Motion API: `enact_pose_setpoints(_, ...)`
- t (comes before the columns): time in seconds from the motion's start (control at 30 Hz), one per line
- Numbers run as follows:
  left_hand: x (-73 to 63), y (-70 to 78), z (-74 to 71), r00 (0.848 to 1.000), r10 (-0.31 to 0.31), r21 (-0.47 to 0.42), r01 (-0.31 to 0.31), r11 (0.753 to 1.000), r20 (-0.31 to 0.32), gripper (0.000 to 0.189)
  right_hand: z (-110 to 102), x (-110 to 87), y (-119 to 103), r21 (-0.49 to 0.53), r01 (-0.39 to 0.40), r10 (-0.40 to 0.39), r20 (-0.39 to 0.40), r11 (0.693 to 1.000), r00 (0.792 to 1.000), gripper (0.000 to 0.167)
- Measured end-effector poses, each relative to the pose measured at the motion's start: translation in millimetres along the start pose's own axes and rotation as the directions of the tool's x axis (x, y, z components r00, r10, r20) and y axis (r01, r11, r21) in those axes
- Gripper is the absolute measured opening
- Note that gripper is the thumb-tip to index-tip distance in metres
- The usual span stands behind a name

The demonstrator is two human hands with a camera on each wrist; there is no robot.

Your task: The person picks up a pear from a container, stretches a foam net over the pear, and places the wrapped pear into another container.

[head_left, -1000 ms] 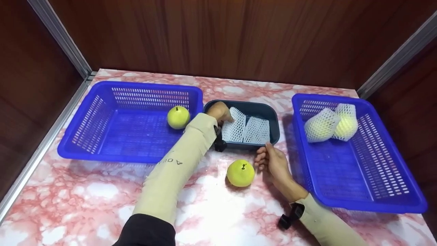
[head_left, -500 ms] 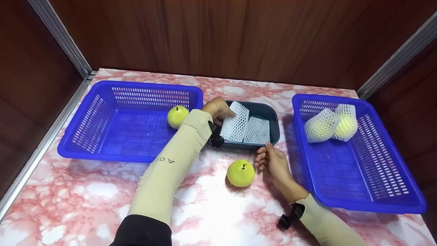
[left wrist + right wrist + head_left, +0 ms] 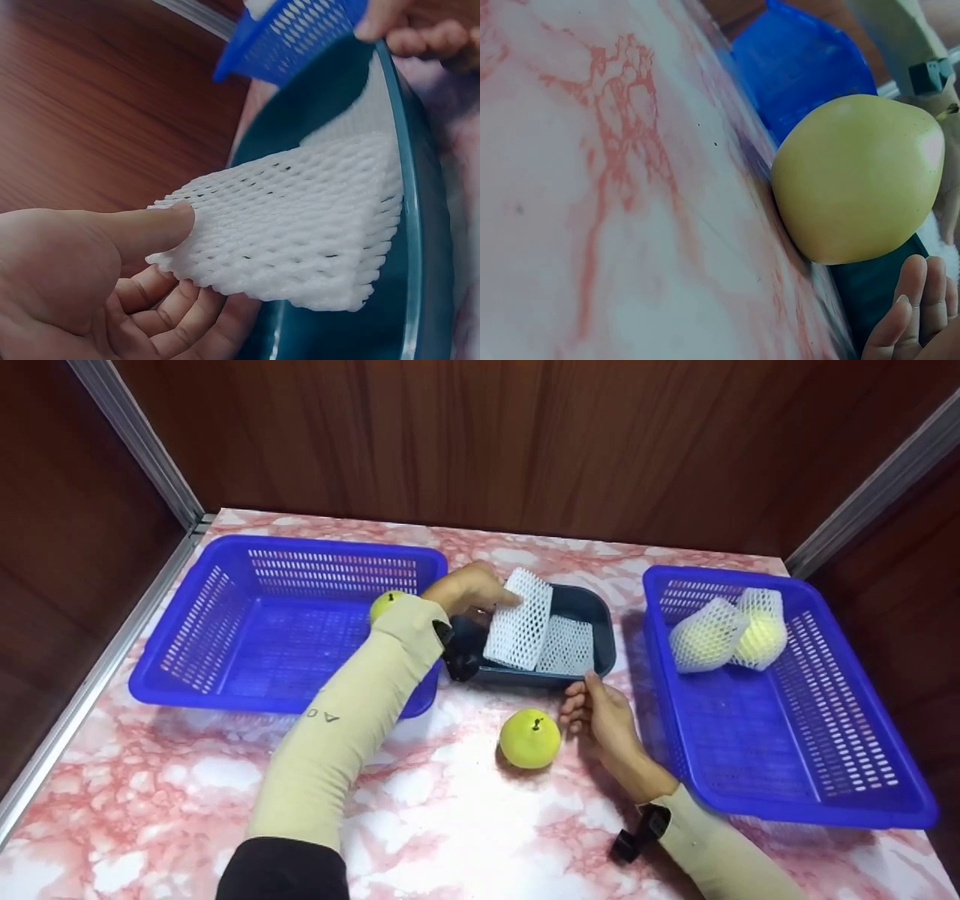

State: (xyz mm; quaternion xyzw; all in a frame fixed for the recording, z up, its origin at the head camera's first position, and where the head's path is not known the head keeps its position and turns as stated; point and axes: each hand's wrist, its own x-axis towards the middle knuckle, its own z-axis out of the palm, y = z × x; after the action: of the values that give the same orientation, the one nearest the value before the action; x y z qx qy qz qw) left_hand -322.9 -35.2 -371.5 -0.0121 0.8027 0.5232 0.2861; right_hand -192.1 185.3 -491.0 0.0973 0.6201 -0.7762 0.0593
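Head view, left hand [image 3: 476,587]: grasping a white foam net [image 3: 520,619] near its upper end; net tilted, lower end inside the dark teal tray [image 3: 591,611].
Head view, second net [image 3: 566,646]: lying in the tray, just beside the grasped one, on its right.
Head view, right hand [image 3: 609,721]: at the tray's near right corner, fingers curled, thumb tip at the rim.
Head view, loose fruit [image 3: 529,739]: yellow-green, stem upward, on the red-and-white marbled desk [image 3: 457,825], in front of the tray and near the right hand.
Head view, left blue basket [image 3: 277,656]: just beside the tray, with another fruit [image 3: 385,604] inside, partly hidden by a beige forearm cover [image 3: 330,720].
Head view, right blue basket [image 3: 742,742]: with two net-wrapped fruits [image 3: 707,636] touching each other near its far end.
Left wrist view, left hand: pinching the flattened net, thumb above, fingers beneath.
Left wrist view, right hand: holding the tray's rim, thumb over the edge, fingers outside.
Right wrist view, loose fruit: large in the foreground, close to the bent fingers of the right hand; hold on the tray impossible to tell from here.
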Motion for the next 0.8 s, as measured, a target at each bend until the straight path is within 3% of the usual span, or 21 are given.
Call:
enact_pose_setpoints(0.27, -16.8, 2.5, -4.1, 0.994, 0.091, -0.056, -0.087, 0.995, 0.059, 0.025, -1, 0.2, 1, 0.004, -0.001, 0.001, 0.005, 1.0, 1.0, 0.048)
enact_pose_setpoints(0.53, -28.7, 1.2, -5.2, 0.985, 0.161, -0.037, -0.159, 0.987, 0.068, 0.02, -3, -2.5, 2, 0.012, -0.037, 0.036, 0.005, 0.999, 0.999, 0.05)
enact_pose_setpoints(0.8, -41.4, 1.7, -7.2, 0.979, 0.194, 0.004, -0.195, 0.981, 0.067, 0.02, 1, -27.8, -12, -0.006, 0.035, -0.035, 0.023, 0.999, 0.999, 0.04)
